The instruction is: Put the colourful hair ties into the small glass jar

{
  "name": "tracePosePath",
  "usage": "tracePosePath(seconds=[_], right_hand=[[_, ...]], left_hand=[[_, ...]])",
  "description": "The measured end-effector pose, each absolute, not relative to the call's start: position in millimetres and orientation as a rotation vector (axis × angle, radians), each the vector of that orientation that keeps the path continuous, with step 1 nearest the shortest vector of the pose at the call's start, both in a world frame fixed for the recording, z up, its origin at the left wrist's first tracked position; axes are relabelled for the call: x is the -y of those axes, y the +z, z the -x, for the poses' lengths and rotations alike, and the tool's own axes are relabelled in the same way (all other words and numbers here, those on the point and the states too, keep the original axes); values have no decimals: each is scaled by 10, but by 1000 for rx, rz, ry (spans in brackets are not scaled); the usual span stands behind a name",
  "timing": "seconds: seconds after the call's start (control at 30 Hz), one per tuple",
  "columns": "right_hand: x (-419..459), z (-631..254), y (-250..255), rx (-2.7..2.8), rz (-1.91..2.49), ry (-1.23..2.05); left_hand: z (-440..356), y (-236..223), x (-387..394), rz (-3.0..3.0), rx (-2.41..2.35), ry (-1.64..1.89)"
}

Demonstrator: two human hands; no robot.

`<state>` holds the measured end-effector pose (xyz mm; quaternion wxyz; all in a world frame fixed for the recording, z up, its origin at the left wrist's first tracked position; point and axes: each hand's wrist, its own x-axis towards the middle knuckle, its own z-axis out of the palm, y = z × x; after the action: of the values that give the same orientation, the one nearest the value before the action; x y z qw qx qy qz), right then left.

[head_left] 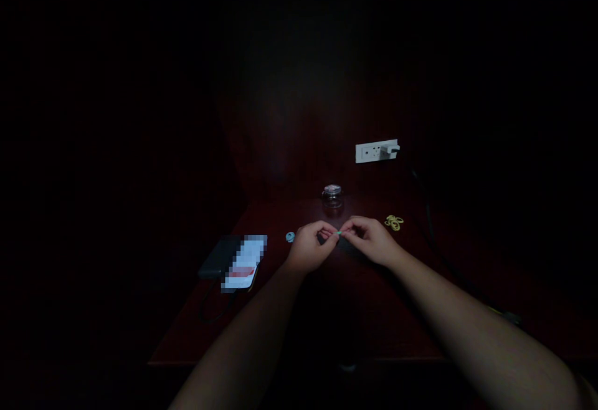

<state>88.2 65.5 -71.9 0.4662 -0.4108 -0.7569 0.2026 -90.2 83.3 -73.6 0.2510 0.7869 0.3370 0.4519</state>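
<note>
My left hand (312, 246) and my right hand (369, 239) meet over the middle of a dark red table (355, 316), fingers pinched together. Between the fingertips shows a tiny green thing (338, 232), too small to name. A small blue ring-like piece (290, 237) lies just left of my left hand. A heap of yellow rubber bands (394, 222) lies right of my right hand. A small glass jar (332, 197) stands behind the hands.
The room is very dark. A white wall socket (376, 151) with a plug in it sits on the back wall, a dark cable (427, 210) running down. A dark power bank (218, 257) and a white card-like item (243, 265) lie at the left.
</note>
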Motion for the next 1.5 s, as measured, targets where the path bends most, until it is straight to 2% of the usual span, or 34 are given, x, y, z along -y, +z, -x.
tracePosePath(seconds=[0.9,1.33,1.5], right_hand=[[-673,-889,-744,1778,992,621],[-679,-868,-778,1792,931,785],[-664,-872,-764,1837,934,713]], left_hand=[[946,-766,-883,-2167,-931,1238],[941,-704,-843,-2189,-948,1224],[934,-729,-855,-2186,-944,1232]])
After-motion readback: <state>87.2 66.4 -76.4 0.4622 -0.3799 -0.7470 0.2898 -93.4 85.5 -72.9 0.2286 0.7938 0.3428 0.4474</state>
